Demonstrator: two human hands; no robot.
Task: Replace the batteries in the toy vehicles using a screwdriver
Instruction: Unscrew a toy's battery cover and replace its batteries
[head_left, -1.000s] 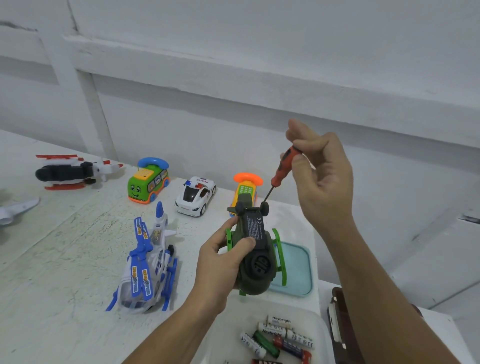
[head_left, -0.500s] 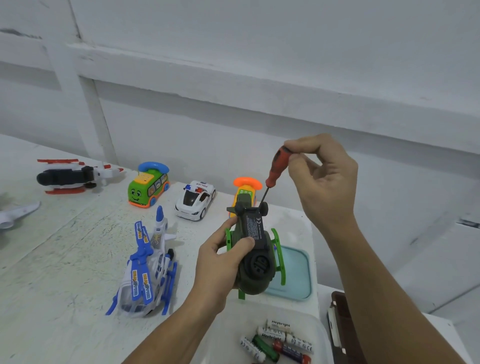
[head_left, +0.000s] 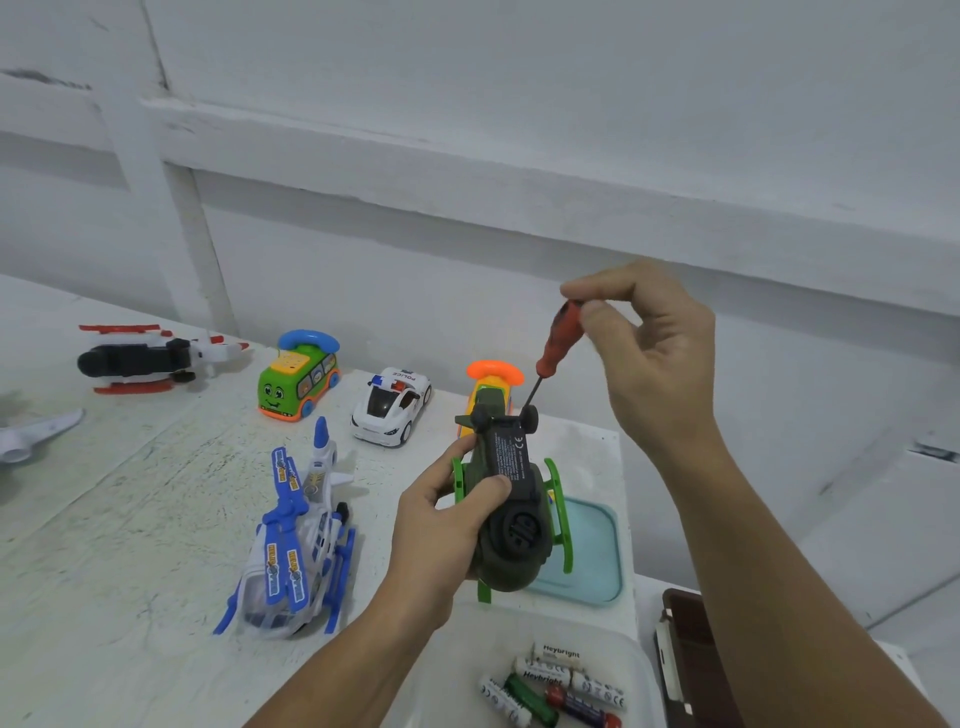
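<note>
My left hand (head_left: 441, 525) grips a dark green toy helicopter (head_left: 511, 514) turned belly-up above the table, its black battery cover and green skids facing me. My right hand (head_left: 649, 358) pinches the red handle of a small screwdriver (head_left: 553, 343) with fingertips and thumb. The thin shaft slants down to the far end of the helicopter's underside, beside a small black wheel. A clear container (head_left: 639, 654) at the bottom holds several AA batteries (head_left: 550, 686).
On the white table (head_left: 130, 519) lie a blue-and-white helicopter (head_left: 291, 540), a white police car (head_left: 392, 405), a green bus (head_left: 298, 382), an orange-topped toy (head_left: 493, 376), a black-and-red aircraft (head_left: 150, 358) and a teal lid (head_left: 592, 551). A brown object (head_left: 691, 654) sits at right.
My right hand has lowered slightly with the screwdriver and its fingers have shifted round the handle. The left hand keeps the green helicopter in the same place.
</note>
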